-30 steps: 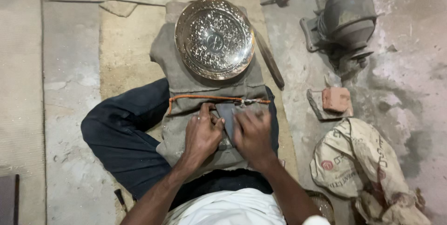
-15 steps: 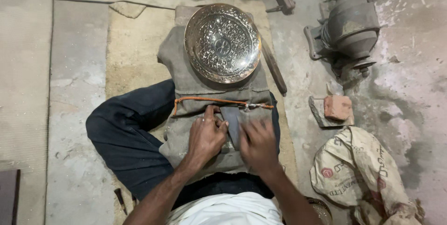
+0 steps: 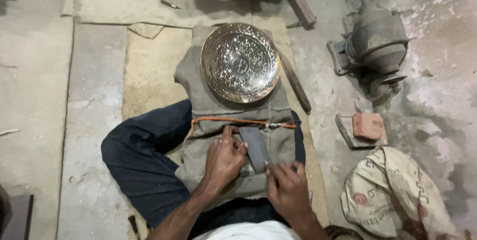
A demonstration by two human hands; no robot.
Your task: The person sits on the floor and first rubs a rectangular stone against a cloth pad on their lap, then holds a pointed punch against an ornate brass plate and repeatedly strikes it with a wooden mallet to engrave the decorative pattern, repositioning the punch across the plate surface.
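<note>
Vs 0.5 s ago: right hand (image 3: 288, 190) has pulled back toward the body, now at the near end of the flat dark grey oblong stone (image 3: 256, 148); before, it sat level w/ the left hand. Left hand (image 3: 224, 158) is unchanged, fingers curled, pressing the stone's left edge. Right-hand fingers are closed around sth small at the stone's near end; can't tell what. Stone now more exposed, lies tilted on the grey-brown burlap cloth (image 3: 198, 91) over the lap, just below the orange cord (image 3: 233, 120).

Round embossed shiny metal plate (image 3: 240, 62) sits beyond the stone on the same cloth, untouched, same spot.

Surface/room: rough grey concrete floor (image 3: 94, 121), tan mat under the cloth. Right of the plate: long dark wooden stick (image 3: 296, 83), then a grey motor-like machine (image 3: 375, 46). Right of the stone: reddish brick piece (image 3: 368, 126) on a slab, printed beige sack (image 3: 392, 195) nearer. Person sits cross-legged in dark trousers.
</note>
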